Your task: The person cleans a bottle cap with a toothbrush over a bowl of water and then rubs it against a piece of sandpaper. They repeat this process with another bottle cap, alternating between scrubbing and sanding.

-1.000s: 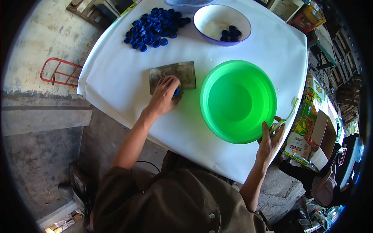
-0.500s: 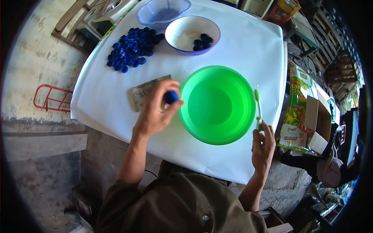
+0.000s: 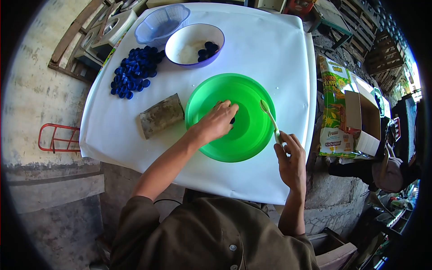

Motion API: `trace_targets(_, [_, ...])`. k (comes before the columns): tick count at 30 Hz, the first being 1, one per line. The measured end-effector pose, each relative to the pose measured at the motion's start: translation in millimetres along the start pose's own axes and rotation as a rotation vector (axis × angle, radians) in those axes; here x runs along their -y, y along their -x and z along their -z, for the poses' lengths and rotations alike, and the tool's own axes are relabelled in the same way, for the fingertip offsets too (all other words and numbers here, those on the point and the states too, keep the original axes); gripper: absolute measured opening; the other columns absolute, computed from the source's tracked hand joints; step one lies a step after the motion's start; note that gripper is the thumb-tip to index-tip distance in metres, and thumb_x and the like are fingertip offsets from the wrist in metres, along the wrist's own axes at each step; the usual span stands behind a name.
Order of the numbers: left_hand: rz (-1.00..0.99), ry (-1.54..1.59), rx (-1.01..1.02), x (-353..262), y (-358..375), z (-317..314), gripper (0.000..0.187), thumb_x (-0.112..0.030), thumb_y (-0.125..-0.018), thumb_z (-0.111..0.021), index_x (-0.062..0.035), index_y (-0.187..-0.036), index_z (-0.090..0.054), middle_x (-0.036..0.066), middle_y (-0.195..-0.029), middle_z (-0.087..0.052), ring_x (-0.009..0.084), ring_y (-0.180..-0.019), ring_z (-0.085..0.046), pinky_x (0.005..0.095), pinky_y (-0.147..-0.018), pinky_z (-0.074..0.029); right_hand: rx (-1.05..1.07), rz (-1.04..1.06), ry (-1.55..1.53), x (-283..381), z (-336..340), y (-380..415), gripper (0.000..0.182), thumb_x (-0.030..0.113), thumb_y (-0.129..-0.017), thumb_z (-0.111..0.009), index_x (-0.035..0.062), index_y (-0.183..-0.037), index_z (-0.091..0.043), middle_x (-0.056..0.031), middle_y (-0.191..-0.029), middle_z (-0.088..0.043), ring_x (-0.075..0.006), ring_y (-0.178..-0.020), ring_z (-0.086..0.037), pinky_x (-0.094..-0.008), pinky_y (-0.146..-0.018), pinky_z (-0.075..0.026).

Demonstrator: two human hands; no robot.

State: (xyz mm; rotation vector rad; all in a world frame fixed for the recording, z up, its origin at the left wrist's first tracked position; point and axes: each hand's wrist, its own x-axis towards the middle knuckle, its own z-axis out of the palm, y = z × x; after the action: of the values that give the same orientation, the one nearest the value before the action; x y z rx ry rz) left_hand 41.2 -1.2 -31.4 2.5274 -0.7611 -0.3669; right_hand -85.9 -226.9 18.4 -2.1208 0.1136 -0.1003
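Inside the green basin [image 3: 252,148], my left hand [image 3: 218,120] is closed on a dark blue bottle cap [image 3: 232,120], mostly hidden under the fingers. My right hand [image 3: 292,162] grips a pale green toothbrush [image 3: 272,120] by its handle, bristle end up over the basin's right rim. A grey-brown block [image 3: 162,115] lies left of the basin. Farther back, a heap of blue bottle caps [image 3: 135,69] rests on the table. A white bowl with a purple outside [image 3: 184,40] holds several more dark caps [image 3: 207,51].
Behind the bowl stands a bluish plastic basket [image 3: 157,27]. White sheeting covers the table [image 3: 252,45]. Off its right edge are an open cardboard box [image 3: 360,119] and a printed sack [image 3: 333,103]. A person [image 3: 388,173] is at the far right.
My left hand has moved right and into the basin with the blue cap. The toothbrush has tilted to the left over the rim. The whole view has shifted slightly.
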Motion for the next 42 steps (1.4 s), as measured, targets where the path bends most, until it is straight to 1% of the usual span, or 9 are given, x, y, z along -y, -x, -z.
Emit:
trace_targets(9, [-0.125,-0.187,-0.041,8,-6,1,0.032,0.003,-0.071,-0.078,0.0000,-0.101,-0.065,0.016,-0.102,-0.061,0.0347,-0.102,-0.061,0.0433,-0.089,-0.052,-0.043,-0.083,-0.082,-9,-1,2,0.030,-0.001,-0.088,-0.066,-0.0062,-0.118,-0.063,-0.0096,-0.086,-0.057,-0.0167,-0.066,-0.044,-0.0321,-0.059,-0.040])
trace_targets(13, [-0.005,0.268,-0.064,-5,-1,19,0.032,0.000,-0.073,-0.080,-0.0008,-0.101,-0.064,0.014,-0.099,-0.062,0.0293,-0.086,-0.063,0.0397,-0.080,-0.053,-0.037,-0.067,-0.089,-11,-1,-1,0.031,0.000,-0.088,-0.066,-0.0066,-0.118,-0.063,-0.0099,-0.085,-0.058,-0.0163,-0.065,-0.044,-0.0318,-0.059,-0.040])
trace_targets(21, [-0.086,0.279,-0.246,5,7,22,0.029,-0.002,-0.075,-0.081,0.0009,-0.092,-0.057,0.011,-0.092,-0.064,0.0248,-0.086,-0.065,0.0382,-0.073,-0.051,0.013,0.026,0.083,9,-2,-17,0.034,-0.001,-0.089,-0.063,-0.0039,-0.123,-0.060,-0.0166,-0.091,-0.064,-0.0295,-0.075,-0.061,-0.0412,-0.067,-0.048])
trace_targets(24, [0.051,0.406,-0.188,5,9,26,0.029,0.000,-0.074,-0.080,0.0005,-0.086,-0.054,0.011,-0.083,-0.062,0.0266,-0.085,-0.063,0.0384,-0.073,-0.050,0.094,0.092,0.253,24,0,-28,0.036,-0.002,-0.088,-0.062,-0.0002,-0.125,-0.060,-0.0179,-0.095,-0.064,-0.0355,-0.081,-0.065,-0.0461,-0.071,-0.050])
trace_targets(27, [0.060,0.176,-0.097,5,7,25,0.030,0.002,-0.071,-0.080,-0.0004,-0.083,-0.052,0.013,-0.082,-0.061,0.0302,-0.084,-0.061,0.0396,-0.073,-0.049,0.143,0.168,0.384,34,-5,-38,0.033,-0.002,-0.087,-0.060,0.0034,-0.120,-0.063,-0.0175,-0.098,-0.063,-0.0378,-0.083,-0.065,-0.0482,-0.073,-0.053])
trace_targets(30, [-0.089,0.033,-0.047,17,6,14,0.031,0.004,-0.070,-0.078,-0.0009,-0.081,-0.050,0.013,-0.082,-0.060,0.0336,-0.084,-0.060,0.0424,-0.075,-0.048,0.180,0.221,0.440,45,-15,-51,0.030,-0.003,-0.085,-0.057,0.0006,-0.114,-0.065,-0.0194,-0.097,-0.062,-0.0383,-0.085,-0.066,-0.0480,-0.073,-0.054])
trace_targets(36, [-0.048,0.131,-0.102,13,13,18,0.033,0.006,-0.071,-0.074,-0.0011,-0.096,-0.054,0.016,-0.094,-0.065,0.0365,-0.094,-0.062,0.0411,-0.082,-0.051,0.234,0.330,0.559,22,-49,-77,0.018,-0.004,-0.083,-0.056,-0.0069,-0.099,-0.064,-0.0222,-0.094,-0.061,-0.0385,-0.083,-0.066,-0.0477,-0.071,-0.055])
trace_targets(39, [0.148,0.274,-0.070,7,12,31,0.034,0.004,-0.077,-0.071,-0.0013,-0.107,-0.055,0.016,-0.104,-0.068,0.0315,-0.100,-0.065,0.0381,-0.083,-0.053,0.269,0.298,0.536,19,-50,-79,0.016,-0.004,-0.083,-0.057,-0.0051,-0.097,-0.064,-0.0221,-0.091,-0.061,-0.0395,-0.078,-0.065,-0.0488,-0.072,-0.054])
trace_targets(42, [0.140,0.497,-0.214,1,16,37,0.030,-0.001,-0.083,-0.069,-0.0013,-0.112,-0.060,0.012,-0.107,-0.070,0.0225,-0.099,-0.067,0.0343,-0.082,-0.054,0.247,0.246,0.427,25,-38,-75,0.022,-0.004,-0.084,-0.058,-0.0043,-0.105,-0.064,-0.0223,-0.093,-0.063,-0.0408,-0.081,-0.065,-0.0480,-0.074,-0.053])
